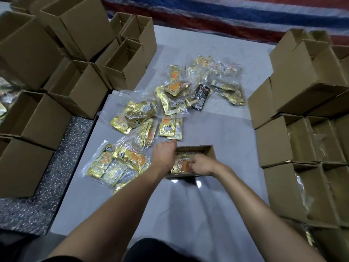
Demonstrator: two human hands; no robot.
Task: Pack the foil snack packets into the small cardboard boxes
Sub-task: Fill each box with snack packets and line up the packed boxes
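A small open cardboard box [209,150] sits on the grey sheet in front of me, with gold foil packets [180,164] lying inside it. My right hand [201,165] reaches into the box, its fingers curled on the top packet. At the box's left rim is my left hand [164,151], its forefinger stretched toward a gold packet bundle [171,128] lying just beyond the box; whether it holds anything is hidden. More clear bags of gold packets [117,163] lie left of the box, and a loose heap [181,93] lies farther back.
Empty open cardboard boxes [79,91] are stacked along the left. On the right stand boxes [302,140] holding packets. The grey sheet [226,129] lies on speckled floor [71,148]. A striped tarp [217,16] runs across the back.
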